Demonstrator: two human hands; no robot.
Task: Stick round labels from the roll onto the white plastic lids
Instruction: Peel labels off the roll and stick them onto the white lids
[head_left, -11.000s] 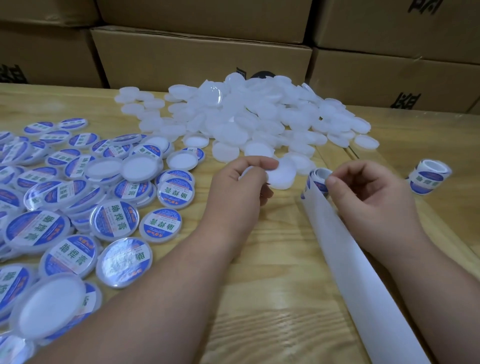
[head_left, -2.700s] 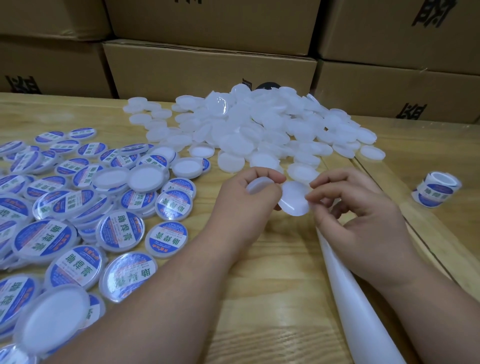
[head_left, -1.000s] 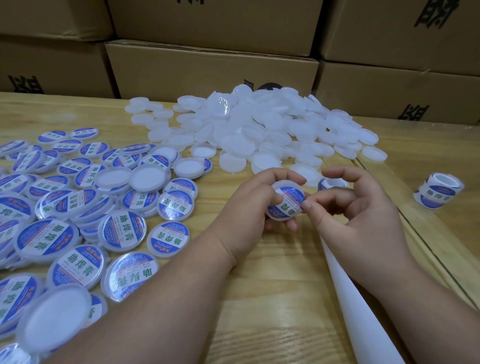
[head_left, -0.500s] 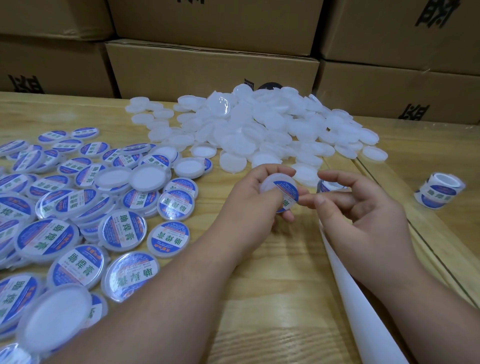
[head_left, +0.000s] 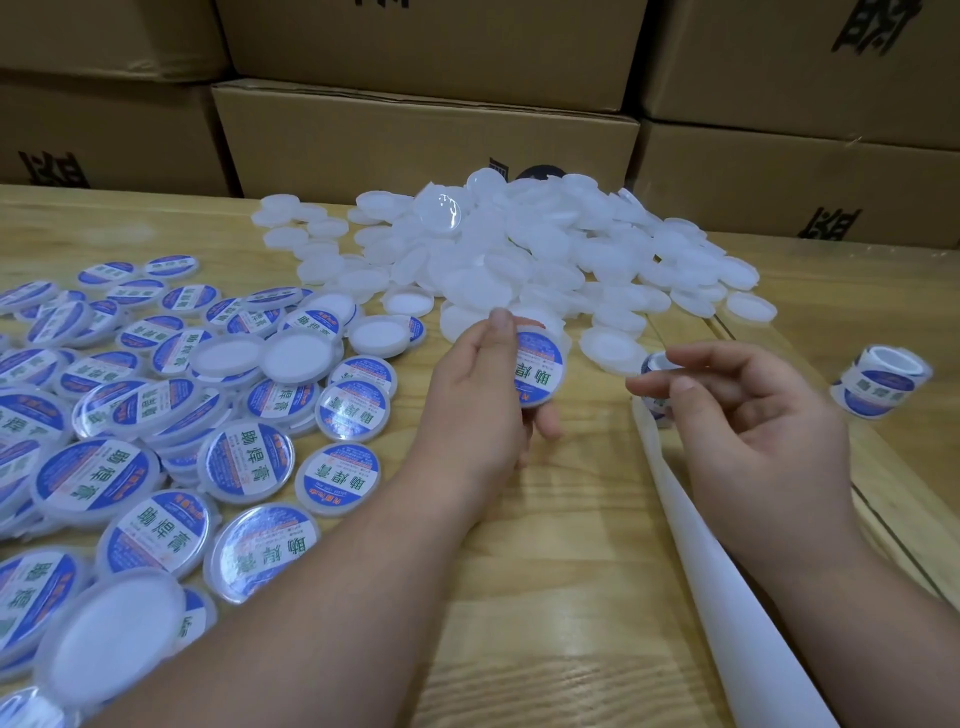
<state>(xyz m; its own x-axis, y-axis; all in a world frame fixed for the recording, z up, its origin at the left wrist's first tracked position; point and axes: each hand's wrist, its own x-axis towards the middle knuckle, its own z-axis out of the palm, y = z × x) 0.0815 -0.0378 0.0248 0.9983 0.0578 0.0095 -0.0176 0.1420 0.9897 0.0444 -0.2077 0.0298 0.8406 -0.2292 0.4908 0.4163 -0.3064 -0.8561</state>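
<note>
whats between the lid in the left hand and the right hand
Head view: only bare wooden table lies between the blue-labelled white plastic lid gripped by the left hand and the right hand, which holds nothing.

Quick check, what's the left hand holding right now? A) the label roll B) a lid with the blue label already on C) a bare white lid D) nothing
B: the left hand pinches a labelled lid by its rim, its blue label facing the camera; the right hand holds nothing.
</note>
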